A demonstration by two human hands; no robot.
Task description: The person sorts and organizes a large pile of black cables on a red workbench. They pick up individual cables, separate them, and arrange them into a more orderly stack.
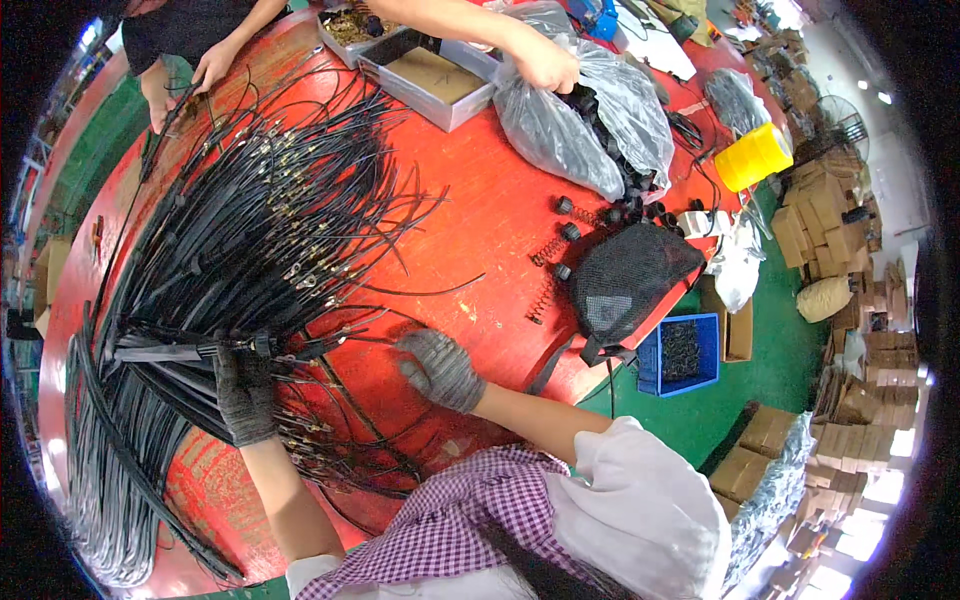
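A large bundle of black cables [230,240] with metal-tipped ends spreads over the red table. My left hand [247,395], in a grey knit glove, is closed around a black cable with a dark fitting [262,345] at the bundle's near side. My right hand [440,370], gloved alike, hovers right of the bundle with its fingers curled. Thin cable ends run toward its fingertips; whatever it pinches is too small to make out.
Another person's hand [545,65] grips a clear plastic bag [560,140] of black parts. A second pair of hands [215,65] is at the far left. Springs [545,250], a black mesh bag [630,285] and a yellow roll [755,158] lie right. A blue bin [650,365] stands below.
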